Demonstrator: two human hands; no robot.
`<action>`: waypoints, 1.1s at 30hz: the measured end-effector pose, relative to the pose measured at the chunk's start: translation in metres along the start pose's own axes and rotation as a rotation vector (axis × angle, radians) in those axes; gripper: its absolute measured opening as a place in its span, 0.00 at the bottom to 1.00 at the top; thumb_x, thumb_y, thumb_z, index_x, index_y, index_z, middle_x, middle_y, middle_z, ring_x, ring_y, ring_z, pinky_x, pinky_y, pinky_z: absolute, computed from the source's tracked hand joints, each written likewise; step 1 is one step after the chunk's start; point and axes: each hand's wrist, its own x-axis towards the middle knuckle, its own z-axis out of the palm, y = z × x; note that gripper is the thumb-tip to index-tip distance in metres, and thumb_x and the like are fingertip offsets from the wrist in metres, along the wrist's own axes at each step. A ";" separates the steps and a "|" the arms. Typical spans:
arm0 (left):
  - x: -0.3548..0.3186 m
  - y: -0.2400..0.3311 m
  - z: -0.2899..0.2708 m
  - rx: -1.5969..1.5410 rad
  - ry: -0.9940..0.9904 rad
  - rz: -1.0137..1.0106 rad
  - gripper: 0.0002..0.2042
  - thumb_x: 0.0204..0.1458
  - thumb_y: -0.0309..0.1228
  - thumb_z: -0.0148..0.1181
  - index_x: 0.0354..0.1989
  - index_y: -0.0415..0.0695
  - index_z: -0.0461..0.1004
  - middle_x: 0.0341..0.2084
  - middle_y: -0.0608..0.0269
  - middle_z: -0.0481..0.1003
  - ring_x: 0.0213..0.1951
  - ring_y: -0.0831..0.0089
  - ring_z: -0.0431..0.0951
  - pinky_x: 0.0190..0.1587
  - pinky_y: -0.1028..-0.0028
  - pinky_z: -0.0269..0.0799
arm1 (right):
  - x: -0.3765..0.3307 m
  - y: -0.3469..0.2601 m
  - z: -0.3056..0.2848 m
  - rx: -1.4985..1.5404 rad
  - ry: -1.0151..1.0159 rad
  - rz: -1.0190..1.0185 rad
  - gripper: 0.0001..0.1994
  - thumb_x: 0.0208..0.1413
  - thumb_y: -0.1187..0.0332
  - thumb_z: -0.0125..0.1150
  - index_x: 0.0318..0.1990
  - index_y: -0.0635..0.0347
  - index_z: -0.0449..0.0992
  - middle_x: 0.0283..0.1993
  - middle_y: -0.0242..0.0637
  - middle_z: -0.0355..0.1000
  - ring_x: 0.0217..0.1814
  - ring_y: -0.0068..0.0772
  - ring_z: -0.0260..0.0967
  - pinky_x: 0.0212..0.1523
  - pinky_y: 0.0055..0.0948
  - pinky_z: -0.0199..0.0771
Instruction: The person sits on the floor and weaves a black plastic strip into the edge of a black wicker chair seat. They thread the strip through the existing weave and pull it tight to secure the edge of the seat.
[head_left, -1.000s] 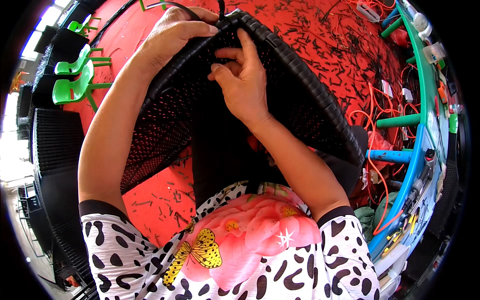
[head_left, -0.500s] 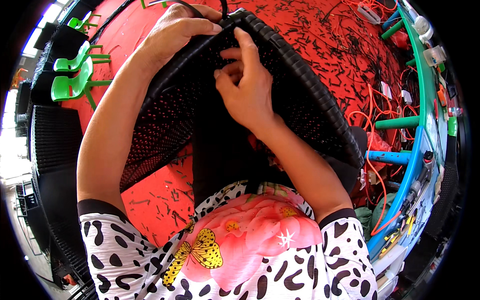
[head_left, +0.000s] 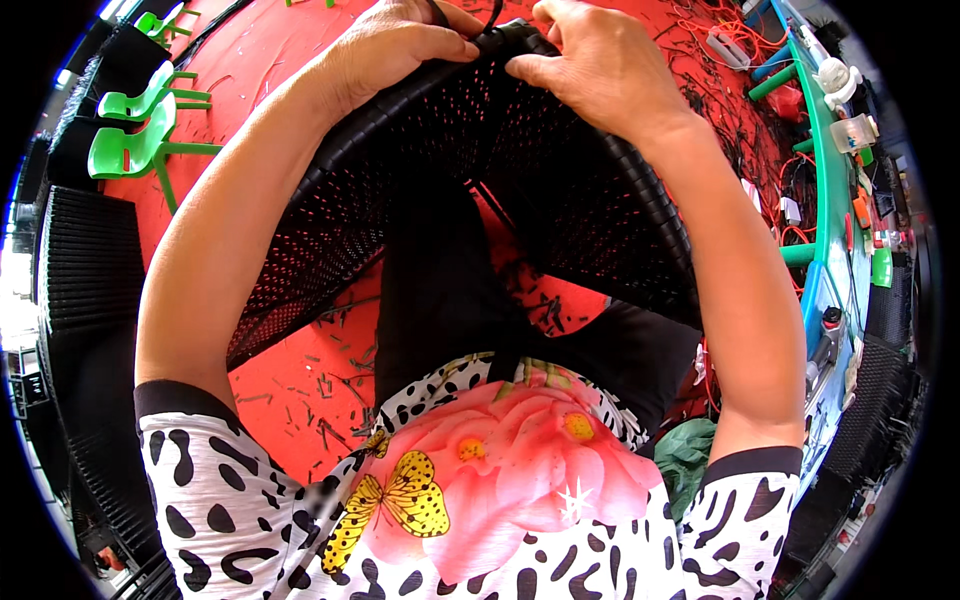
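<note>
A black woven rattan panel (head_left: 330,230), curved like a chair back with a thick wrapped rim, stands in front of me over my lap. My left hand (head_left: 395,45) grips its top rim at the upper middle. My right hand (head_left: 600,65) pinches the same rim just to the right, fingers closed on a thin black strand (head_left: 492,18) that loops up off the edge. The two hands almost touch.
The floor is red (head_left: 290,390) and strewn with short black offcuts. Green plastic chairs (head_left: 135,135) stand at the left beside stacked black woven panels (head_left: 85,270). A teal bench (head_left: 835,190) with tools, orange cords and small bottles runs down the right side.
My right hand has moved up from the middle of the panel to the top rim, next to my left hand. The left hand has stayed on the rim.
</note>
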 end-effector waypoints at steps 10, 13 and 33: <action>-0.011 0.001 0.006 -0.111 -0.004 0.042 0.12 0.41 0.21 0.57 0.36 0.31 0.75 0.28 0.60 0.77 0.30 0.76 0.76 0.36 0.77 0.71 | 0.003 0.023 0.021 0.273 -0.004 -0.139 0.12 0.45 0.66 0.60 0.35 0.65 0.72 0.34 0.53 0.72 0.40 0.53 0.71 0.41 0.42 0.69; -0.006 -0.010 -0.002 -0.056 0.204 0.170 0.08 0.42 0.23 0.58 0.32 0.34 0.75 0.25 0.63 0.76 0.27 0.77 0.74 0.32 0.77 0.70 | 0.003 0.023 0.024 0.241 0.016 -0.128 0.12 0.45 0.66 0.59 0.35 0.65 0.72 0.34 0.53 0.72 0.40 0.54 0.70 0.41 0.43 0.69; -0.009 0.021 0.041 1.011 0.436 0.199 0.16 0.40 0.39 0.66 0.26 0.37 0.73 0.20 0.49 0.73 0.24 0.58 0.74 0.29 0.64 0.68 | 0.007 0.034 0.039 0.265 0.099 -0.143 0.09 0.45 0.69 0.59 0.30 0.65 0.70 0.31 0.53 0.71 0.39 0.56 0.69 0.40 0.47 0.68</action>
